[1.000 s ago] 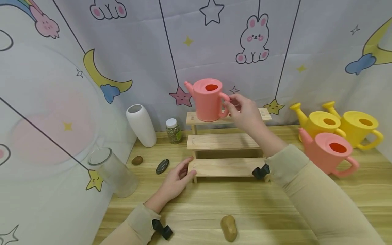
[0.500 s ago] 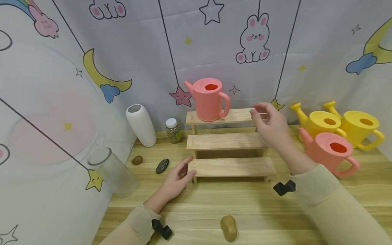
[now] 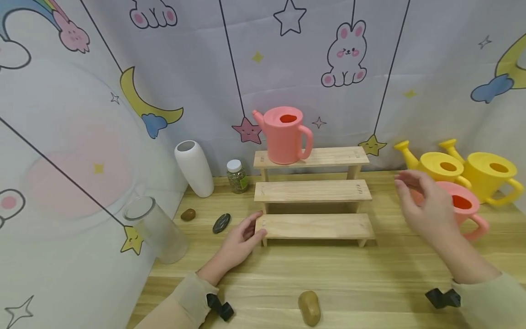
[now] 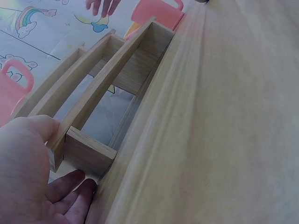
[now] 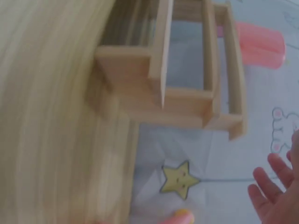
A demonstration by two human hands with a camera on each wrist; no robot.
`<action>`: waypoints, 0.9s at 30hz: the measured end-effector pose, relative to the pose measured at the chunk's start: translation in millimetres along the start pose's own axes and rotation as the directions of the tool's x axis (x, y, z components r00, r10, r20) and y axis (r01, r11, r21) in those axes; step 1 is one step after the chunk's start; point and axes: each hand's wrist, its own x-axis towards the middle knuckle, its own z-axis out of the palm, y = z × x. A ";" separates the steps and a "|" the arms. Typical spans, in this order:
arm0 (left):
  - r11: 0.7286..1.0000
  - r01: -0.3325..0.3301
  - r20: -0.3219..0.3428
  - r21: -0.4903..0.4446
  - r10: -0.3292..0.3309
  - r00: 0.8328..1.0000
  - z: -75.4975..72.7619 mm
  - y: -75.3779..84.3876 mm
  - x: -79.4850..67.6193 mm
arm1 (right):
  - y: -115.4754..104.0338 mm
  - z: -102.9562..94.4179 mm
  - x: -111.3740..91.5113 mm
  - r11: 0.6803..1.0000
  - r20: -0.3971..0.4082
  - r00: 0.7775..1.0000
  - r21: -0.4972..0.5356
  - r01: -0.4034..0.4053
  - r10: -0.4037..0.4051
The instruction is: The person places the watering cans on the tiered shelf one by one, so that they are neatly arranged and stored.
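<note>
A three-step wooden shelf [image 3: 312, 191] stands on the table. My left hand [image 3: 238, 244] holds the left end of its lowest step, thumb at the front corner; the left wrist view shows the thumb [image 4: 42, 126] against the board and the other fingers bent beside the leg. On the top step, at its left, sits a pink watering can [image 3: 283, 137], spout to the left. My right hand [image 3: 429, 208] is in the air at the right, fingers loosely bent, holding nothing. It partly hides a second pink watering can [image 3: 462, 201]; I cannot tell whether they touch.
Two yellow watering cans [image 3: 491, 169] stand at the back right. To the shelf's left are a white vase [image 3: 195, 169], a lidded jar [image 3: 237, 177], a clear glass vase [image 3: 158, 233], a brown stone [image 3: 188, 214] and a dark stone [image 3: 222, 223]. A tan stone [image 3: 309, 308] lies in front.
My right hand has let go of the handle of the pink watering can on the top step and moved right, toward the other pink can. My left hand has stayed at the shelf.
</note>
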 end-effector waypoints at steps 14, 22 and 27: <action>1.000 0.005 -0.007 -0.009 -0.005 1.000 -2.1 -1.8 -0.1 | 57.5 -44.0 -30.2 0.991 -0.254 0.966 -0.129 0.018 -0.051; 1.000 0.016 -0.003 -0.002 -0.016 1.000 -2.1 -1.4 1.1 | 89.0 -61.6 -46.4 0.985 -0.283 0.958 -0.150 -0.086 0.040; 1.000 0.008 0.006 -0.019 -0.008 1.000 0.0 2.1 0.7 | 105.2 -64.1 -57.2 0.993 -0.306 0.946 -0.018 -0.121 0.110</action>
